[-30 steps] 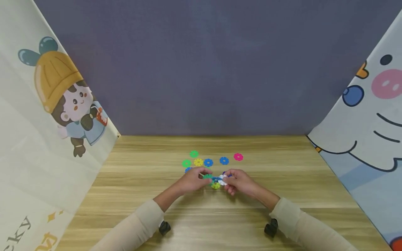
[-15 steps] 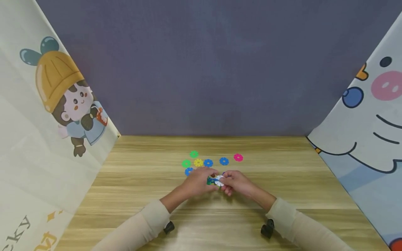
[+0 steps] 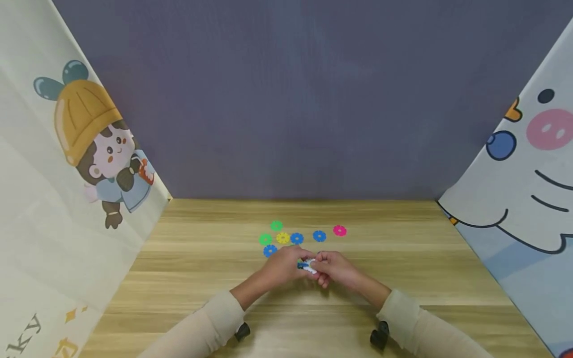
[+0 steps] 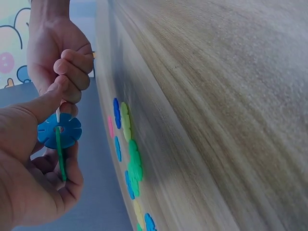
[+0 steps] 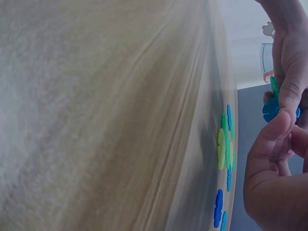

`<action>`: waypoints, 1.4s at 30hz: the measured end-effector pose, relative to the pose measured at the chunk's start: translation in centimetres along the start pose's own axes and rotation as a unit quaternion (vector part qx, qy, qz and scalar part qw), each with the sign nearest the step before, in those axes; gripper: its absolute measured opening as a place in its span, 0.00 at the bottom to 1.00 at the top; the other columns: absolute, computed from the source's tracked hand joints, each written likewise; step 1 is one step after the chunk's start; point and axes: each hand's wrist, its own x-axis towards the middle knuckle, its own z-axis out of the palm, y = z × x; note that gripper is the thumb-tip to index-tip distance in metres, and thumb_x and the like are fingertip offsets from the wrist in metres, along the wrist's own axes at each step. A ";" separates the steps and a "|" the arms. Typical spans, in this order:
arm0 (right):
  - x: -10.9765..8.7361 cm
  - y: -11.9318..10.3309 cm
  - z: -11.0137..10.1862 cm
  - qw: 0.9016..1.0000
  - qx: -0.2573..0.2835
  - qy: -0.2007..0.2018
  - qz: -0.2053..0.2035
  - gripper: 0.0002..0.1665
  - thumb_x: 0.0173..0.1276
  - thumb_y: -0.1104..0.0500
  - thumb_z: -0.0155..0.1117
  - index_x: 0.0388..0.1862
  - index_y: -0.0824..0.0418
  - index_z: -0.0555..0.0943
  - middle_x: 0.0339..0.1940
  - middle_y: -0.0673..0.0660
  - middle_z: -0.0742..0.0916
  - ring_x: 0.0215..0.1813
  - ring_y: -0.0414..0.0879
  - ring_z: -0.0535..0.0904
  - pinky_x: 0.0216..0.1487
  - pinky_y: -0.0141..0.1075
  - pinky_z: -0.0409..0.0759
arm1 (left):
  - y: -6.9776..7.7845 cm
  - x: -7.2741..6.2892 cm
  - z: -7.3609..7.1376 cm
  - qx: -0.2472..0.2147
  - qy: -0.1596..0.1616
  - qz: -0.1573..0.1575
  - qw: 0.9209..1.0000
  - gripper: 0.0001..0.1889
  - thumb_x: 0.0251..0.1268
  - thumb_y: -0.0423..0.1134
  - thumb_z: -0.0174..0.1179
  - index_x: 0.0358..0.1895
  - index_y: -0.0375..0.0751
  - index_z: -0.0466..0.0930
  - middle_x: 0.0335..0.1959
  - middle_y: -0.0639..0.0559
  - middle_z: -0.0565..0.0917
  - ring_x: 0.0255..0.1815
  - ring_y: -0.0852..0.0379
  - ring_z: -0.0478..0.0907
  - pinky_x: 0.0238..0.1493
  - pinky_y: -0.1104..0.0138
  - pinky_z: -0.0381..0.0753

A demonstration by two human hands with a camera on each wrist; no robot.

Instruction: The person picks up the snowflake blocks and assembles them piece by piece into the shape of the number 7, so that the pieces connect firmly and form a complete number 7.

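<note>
Both hands meet over the table on a small build of slotted plastic discs. In the left wrist view, a blue disc (image 4: 67, 130) faces the camera, with a green disc (image 4: 60, 156) edge-on in its lower slot and a white disc (image 4: 58, 114) edge-on above. My left hand (image 3: 283, 268) curls round the joined discs, thumb reaching to the white one and fingers behind the green one. My right hand (image 3: 338, 273) pinches the white disc between thumb and fingers, hiding part of it. From the head view only some white and blue shows between the hands.
Several loose discs lie flat beyond the hands: green (image 3: 276, 225), yellow (image 3: 283, 237), blue (image 3: 319, 236) and pink (image 3: 339, 230). Below the hands, the left wrist view shows more green (image 4: 135, 161), yellow-green (image 4: 126, 121) and dark blue (image 4: 116, 113) discs. A grey wall backs the table.
My left hand has moved right, close against my right hand, and now covers the green disc in the head view. The head view has tilted slightly up.
</note>
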 end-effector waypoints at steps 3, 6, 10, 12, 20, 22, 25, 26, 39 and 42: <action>0.0 0.3 0.1 1.000 0.008 -0.003 -0.003 0.09 0.77 0.60 0.58 0.39 0.65 0.75 0.23 0.50 0.84 0.22 0.36 0.78 0.24 0.27 0.79 | 0.0 -0.1 0.0 -0.003 -0.001 0.000 1.000 0.26 0.58 0.57 0.72 0.58 0.53 0.86 0.48 0.58 0.88 0.41 0.65 0.78 0.41 0.74 0.78; 0.1 0.3 0.1 1.000 0.006 -0.005 -0.001 0.09 0.77 0.60 0.58 0.39 0.66 0.75 0.23 0.50 0.84 0.22 0.36 0.78 0.23 0.27 0.79 | 0.0 -0.2 -0.1 -0.003 -0.002 0.003 1.000 0.25 0.59 0.56 0.72 0.58 0.51 0.87 0.47 0.57 0.89 0.39 0.65 0.78 0.39 0.74 0.77; 0.1 0.1 -0.2 1.000 -0.002 -0.005 0.002 0.11 0.78 0.59 0.57 0.41 0.68 0.77 0.24 0.50 0.84 0.23 0.37 0.78 0.24 0.28 0.80 | -0.2 -0.2 -0.2 0.007 0.002 0.008 1.000 0.22 0.59 0.51 0.74 0.56 0.49 0.87 0.45 0.56 0.89 0.40 0.64 0.80 0.40 0.75 0.79; 0.2 0.0 -0.4 1.000 -0.006 0.001 0.005 0.12 0.79 0.59 0.55 0.43 0.69 0.78 0.24 0.51 0.84 0.23 0.37 0.78 0.25 0.28 0.80 | -0.3 -0.2 -0.2 0.010 0.004 0.006 1.000 0.22 0.59 0.49 0.74 0.55 0.47 0.87 0.46 0.55 0.89 0.41 0.64 0.81 0.40 0.76 0.80; 0.5 -0.3 -1.8 0.998 -0.057 0.032 -0.007 0.17 0.79 0.59 0.54 0.48 0.75 0.77 0.27 0.54 0.84 0.26 0.40 0.77 0.27 0.29 0.80 | -0.6 -0.3 -0.4 0.009 -0.009 -0.016 1.000 0.23 0.58 0.48 0.75 0.57 0.46 0.87 0.47 0.53 0.89 0.41 0.62 0.81 0.36 0.75 0.78; 0.7 -0.2 -2.1 0.996 -0.073 0.042 -0.008 0.17 0.79 0.59 0.56 0.48 0.75 0.77 0.28 0.55 0.84 0.26 0.41 0.77 0.27 0.29 0.81 | -0.6 -0.3 -0.3 0.013 -0.011 -0.020 1.000 0.23 0.58 0.48 0.75 0.57 0.47 0.87 0.47 0.53 0.89 0.42 0.61 0.82 0.38 0.74 0.80; 0.9 -0.1 -2.5 0.993 -0.101 0.062 -0.005 0.15 0.77 0.58 0.58 0.48 0.72 0.79 0.28 0.55 0.85 0.27 0.41 0.77 0.26 0.29 0.79 | -0.7 -0.4 -0.3 0.017 -0.010 -0.019 1.000 0.24 0.58 0.48 0.75 0.57 0.46 0.86 0.49 0.53 0.89 0.46 0.58 0.84 0.45 0.70 0.84; 1.0 -0.1 -2.7 0.991 -0.113 0.071 -0.005 0.14 0.77 0.58 0.59 0.48 0.70 0.79 0.28 0.55 0.85 0.27 0.41 0.77 0.25 0.29 0.78 | -0.7 -0.4 -0.3 0.019 -0.009 -0.020 1.000 0.24 0.58 0.48 0.75 0.57 0.46 0.87 0.49 0.53 0.89 0.47 0.58 0.84 0.47 0.69 0.84; 2.3 1.3 -4.2 0.910 -0.387 0.125 -0.081 0.09 0.68 0.58 0.70 0.45 0.59 0.83 0.23 0.48 0.80 0.24 0.39 0.72 0.27 0.30 0.70 | -1.0 -0.8 -0.3 0.004 -0.016 -0.025 1.000 0.23 0.58 0.47 0.75 0.57 0.45 0.87 0.50 0.52 0.89 0.50 0.55 0.85 0.51 0.65 0.85; 2.4 1.5 -4.2 0.901 -0.407 0.126 -0.084 0.15 0.68 0.57 0.71 0.50 0.61 0.83 0.22 0.47 0.79 0.23 0.39 0.70 0.26 0.30 0.69 | -1.1 -0.8 -0.3 -0.001 -0.019 -0.032 0.999 0.23 0.59 0.47 0.74 0.57 0.45 0.86 0.51 0.52 0.89 0.51 0.55 0.84 0.52 0.64 0.85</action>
